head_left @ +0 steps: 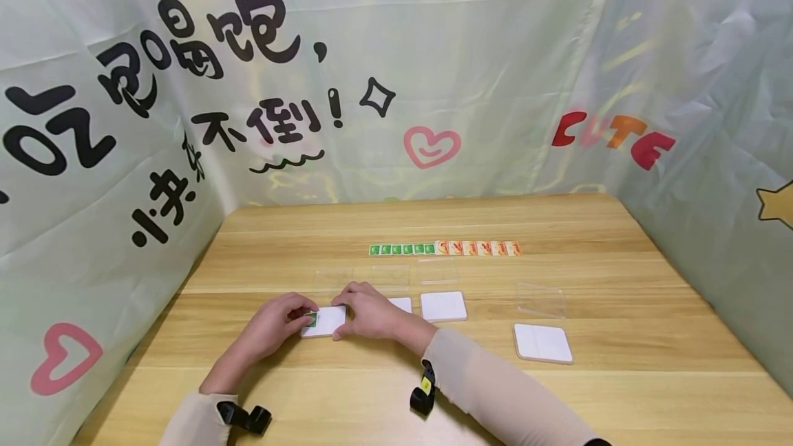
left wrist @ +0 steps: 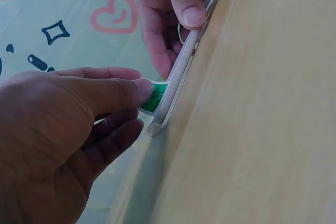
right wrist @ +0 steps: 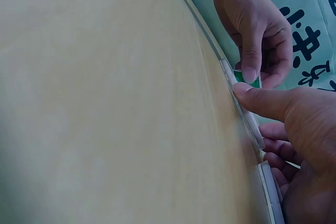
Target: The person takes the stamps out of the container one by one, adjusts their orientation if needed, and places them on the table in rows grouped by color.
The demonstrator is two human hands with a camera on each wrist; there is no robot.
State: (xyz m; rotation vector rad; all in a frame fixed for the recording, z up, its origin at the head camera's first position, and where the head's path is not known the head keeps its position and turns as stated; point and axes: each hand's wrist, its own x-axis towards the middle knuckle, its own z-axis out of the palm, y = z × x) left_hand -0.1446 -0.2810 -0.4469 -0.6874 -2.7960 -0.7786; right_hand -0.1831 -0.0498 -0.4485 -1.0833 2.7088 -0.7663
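Note:
My left hand [head_left: 272, 327] pinches a small green sticker [left wrist: 157, 97] between thumb and fingers, at the left end of a white card stack in a shallow clear case [head_left: 331, 322]. The sticker bends up slightly from the white surface in the left wrist view. On the stack's other end, my right hand [head_left: 370, 313] grips the case, its thumb on the near edge and its fingers on the far side. The right wrist view shows the right thumb [right wrist: 257, 95] close beside the left fingertips. Part of a second white stack [head_left: 401, 304] is hidden behind the right hand.
Two more white stacks [head_left: 443, 306] lie to the right, one farther off [head_left: 543, 343]. Clear lids [head_left: 438, 271] lie behind the stacks. Farther back runs a row of green stickers [head_left: 403, 249] and orange-red ones [head_left: 483, 248]. Printed cloth [head_left: 495, 88] surrounds the wooden table [head_left: 650, 391].

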